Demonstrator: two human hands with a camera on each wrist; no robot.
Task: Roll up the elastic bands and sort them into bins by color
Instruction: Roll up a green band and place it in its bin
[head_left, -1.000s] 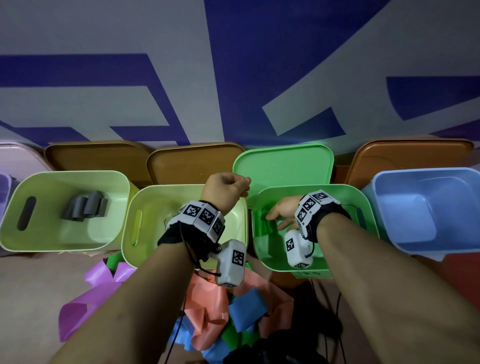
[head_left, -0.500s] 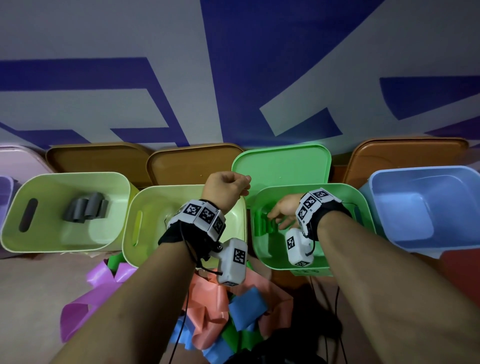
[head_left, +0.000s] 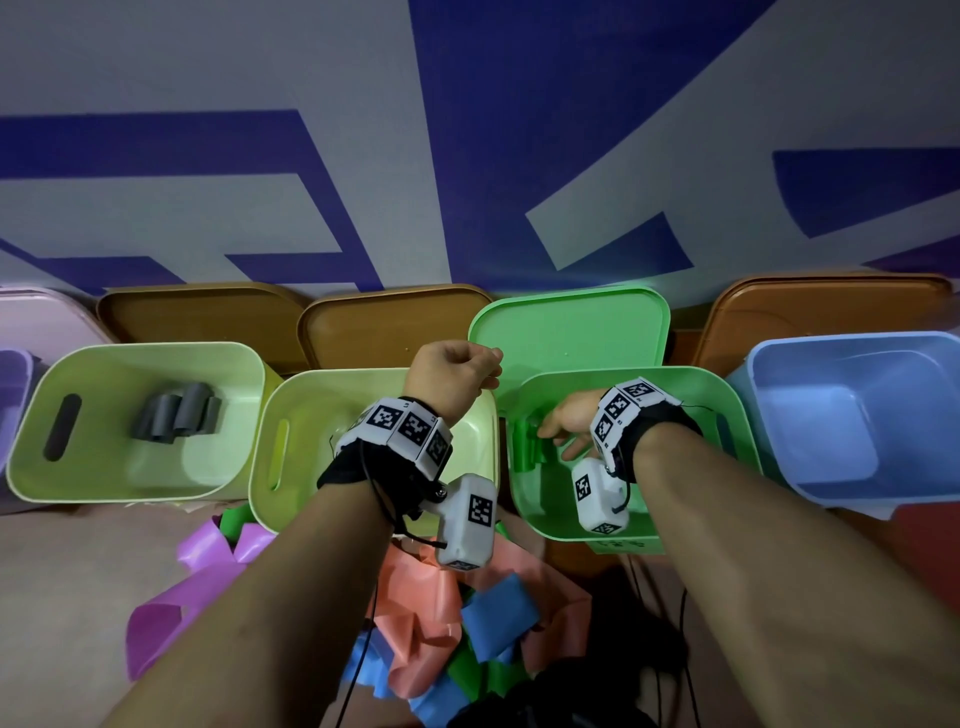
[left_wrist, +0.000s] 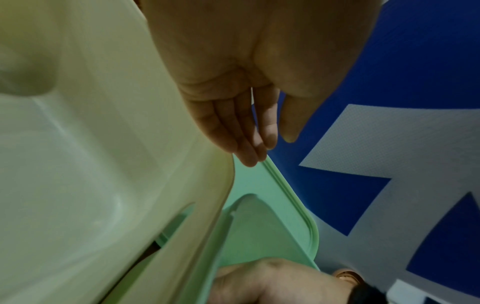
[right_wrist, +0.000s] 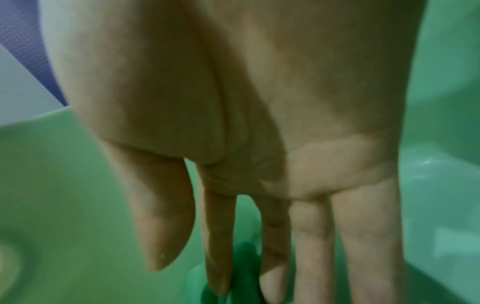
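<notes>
A rolled green band (head_left: 527, 447) stands inside the green bin (head_left: 727, 410), against its left wall. My right hand (head_left: 550, 436) reaches down into that bin with straight fingers. In the right wrist view the green band (right_wrist: 244, 259) shows between the index and middle fingertips (right_wrist: 218, 288), touched but not gripped. My left hand (head_left: 483, 364) hovers over the far right corner of the middle yellow-green bin (head_left: 291, 415). It holds nothing, and its fingers (left_wrist: 249, 156) hang relaxed.
The left yellow-green bin (head_left: 104, 467) holds grey rolls (head_left: 176, 415). A blue bin (head_left: 857, 488) stands at the right. Lids (head_left: 571, 332) lean against the wall behind. Loose salmon (head_left: 415, 603), blue (head_left: 498, 618) and purple bands (head_left: 208, 582) lie heaped below my arms.
My right hand's fingers have straightened and eased off the green roll, which stays at the bin's left wall. The left hand has hardly moved.
</notes>
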